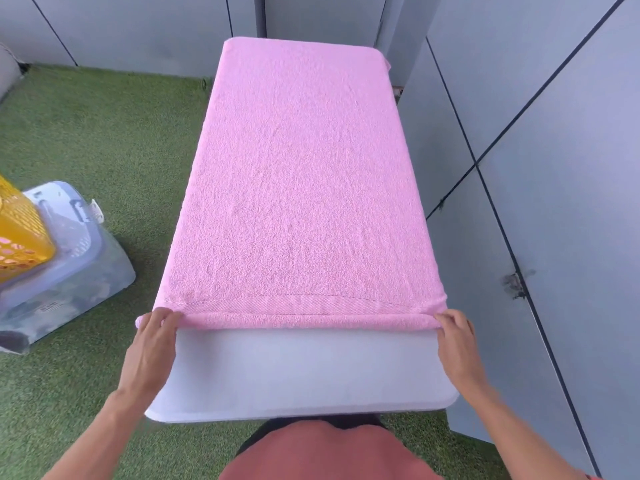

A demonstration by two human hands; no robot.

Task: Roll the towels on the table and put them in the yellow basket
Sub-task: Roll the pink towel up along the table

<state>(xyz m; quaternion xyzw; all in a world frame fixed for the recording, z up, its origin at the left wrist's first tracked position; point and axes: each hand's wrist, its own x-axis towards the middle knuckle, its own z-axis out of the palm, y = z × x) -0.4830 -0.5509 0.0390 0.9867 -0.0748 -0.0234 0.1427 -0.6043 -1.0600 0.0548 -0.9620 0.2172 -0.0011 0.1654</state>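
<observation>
A pink terry towel [301,188] lies spread lengthwise over a white table [304,372], covering it from the far end to a narrow first roll near the front, where a bare white strip of tabletop shows. The person's left hand [152,341] pinches the left end of that rolled edge, fingers curled over it, and the right hand [455,336] grips the right end the same way; the two hands sit well apart, one at each side of the table. A stitched hem band runs across the towel just beyond the roll. To the left, on green artificial turf [86,140], the yellow basket [20,233] with perforated walls pokes in at the frame edge, something pink showing through its holes, resting on a clear plastic storage bin [72,271]. Grey wall panels [554,168] with dark seams close in behind and hard along the table's right side. A rust-coloured shirt [322,455] fills the bottom of the view.
</observation>
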